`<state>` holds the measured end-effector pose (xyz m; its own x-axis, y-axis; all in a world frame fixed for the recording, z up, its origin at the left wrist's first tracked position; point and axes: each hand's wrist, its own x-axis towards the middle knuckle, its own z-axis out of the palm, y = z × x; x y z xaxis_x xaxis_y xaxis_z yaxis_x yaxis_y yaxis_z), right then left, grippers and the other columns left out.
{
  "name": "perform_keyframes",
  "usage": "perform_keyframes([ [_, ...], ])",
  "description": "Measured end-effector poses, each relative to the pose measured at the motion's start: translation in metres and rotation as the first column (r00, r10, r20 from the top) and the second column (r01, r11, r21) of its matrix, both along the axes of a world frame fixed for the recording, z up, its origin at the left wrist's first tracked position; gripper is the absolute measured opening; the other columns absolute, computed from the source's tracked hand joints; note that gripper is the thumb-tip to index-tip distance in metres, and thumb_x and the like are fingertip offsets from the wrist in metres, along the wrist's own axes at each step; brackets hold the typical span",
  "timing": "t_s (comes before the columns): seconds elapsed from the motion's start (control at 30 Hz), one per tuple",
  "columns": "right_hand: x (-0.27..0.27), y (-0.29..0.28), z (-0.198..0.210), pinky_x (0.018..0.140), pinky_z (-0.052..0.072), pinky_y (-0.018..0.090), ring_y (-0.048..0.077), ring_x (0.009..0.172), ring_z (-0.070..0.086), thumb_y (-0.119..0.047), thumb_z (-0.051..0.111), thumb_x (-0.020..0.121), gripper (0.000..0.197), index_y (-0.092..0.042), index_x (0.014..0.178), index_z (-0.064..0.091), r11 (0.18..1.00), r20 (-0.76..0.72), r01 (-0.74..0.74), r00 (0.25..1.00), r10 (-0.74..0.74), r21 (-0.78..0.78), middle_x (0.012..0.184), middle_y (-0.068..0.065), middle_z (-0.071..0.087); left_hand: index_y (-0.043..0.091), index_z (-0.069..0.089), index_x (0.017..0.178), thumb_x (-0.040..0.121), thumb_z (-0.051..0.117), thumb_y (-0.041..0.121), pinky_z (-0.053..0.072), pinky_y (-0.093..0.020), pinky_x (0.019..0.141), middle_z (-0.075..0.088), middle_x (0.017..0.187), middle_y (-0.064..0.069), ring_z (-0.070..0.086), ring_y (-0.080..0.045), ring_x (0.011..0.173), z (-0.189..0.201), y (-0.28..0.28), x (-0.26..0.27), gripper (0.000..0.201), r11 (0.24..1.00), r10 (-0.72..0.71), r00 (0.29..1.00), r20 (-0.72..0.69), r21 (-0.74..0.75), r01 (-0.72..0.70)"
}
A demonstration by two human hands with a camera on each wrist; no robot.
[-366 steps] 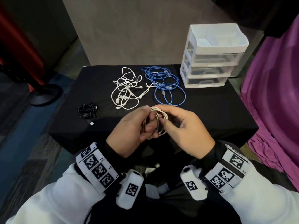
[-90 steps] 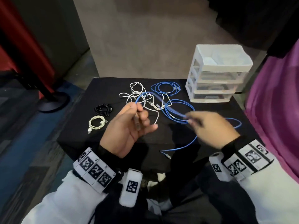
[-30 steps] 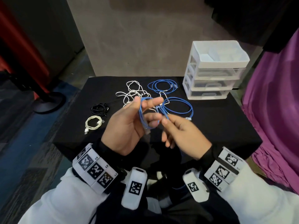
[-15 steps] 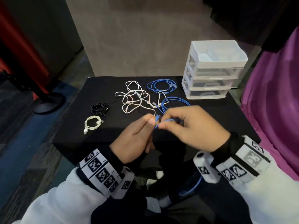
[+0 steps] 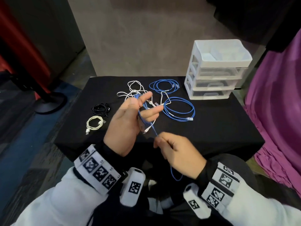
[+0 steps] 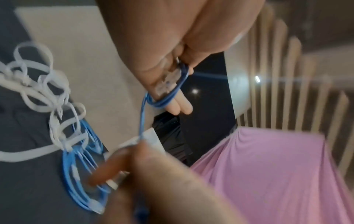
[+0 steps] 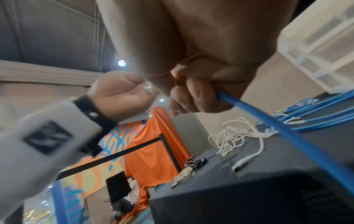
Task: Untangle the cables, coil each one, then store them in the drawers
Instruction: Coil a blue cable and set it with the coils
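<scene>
Looping blue cable point(image 5: 141, 116) round left hand point(image 5: 128, 123) fingers; right hand point(image 5: 177, 154) pinching it; left wrist view reveals clear plug point(image 6: 167, 81).

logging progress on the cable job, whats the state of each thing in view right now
blue cable in hand: partly wound on left hand, right hand pinching its tail
blue cables on table: lying in loops
white cables: tangled
small white cable: coiled
black cable: coiled
drawer unit: all drawers closed
</scene>
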<state>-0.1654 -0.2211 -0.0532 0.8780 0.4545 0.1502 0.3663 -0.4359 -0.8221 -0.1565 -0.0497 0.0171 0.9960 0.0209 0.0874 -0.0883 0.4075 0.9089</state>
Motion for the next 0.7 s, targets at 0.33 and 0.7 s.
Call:
perform_keyframes([
  [0.33,0.020,-0.031,0.079,0.071,0.050,0.033,0.012,0.070,0.059,-0.023,0.067,0.099,0.012,-0.020,0.087,0.068,0.997,0.180,-0.059,0.981,0.067,-0.050,0.073,-0.006,0.065,0.009,0.062,0.112,0.105,0.035,0.037,0.058,-0.053,0.073,0.064,0.082,0.011,0.056,-0.010,0.064,-0.030,0.010,-0.009,0.040,0.673,-0.146,0.983,0.112,0.739,0.016],
  [0.7,0.061,-0.033,0.016,0.066,0.040,0.025,0.002,0.060,0.049,-0.025,0.057,0.106,0.018,-0.025,0.099,0.073,0.988,0.005,0.118,0.993,-0.119,0.099,0.067,-0.003,0.059,0.010,0.054,0.099,0.108,0.030,0.026,0.056,-0.028,0.068,0.061,0.138,-0.020,0.024,-0.003,0.041,0.016,0.016,-0.021,0.030,0.926,-0.374,0.926,0.046,-0.037,0.375],
])
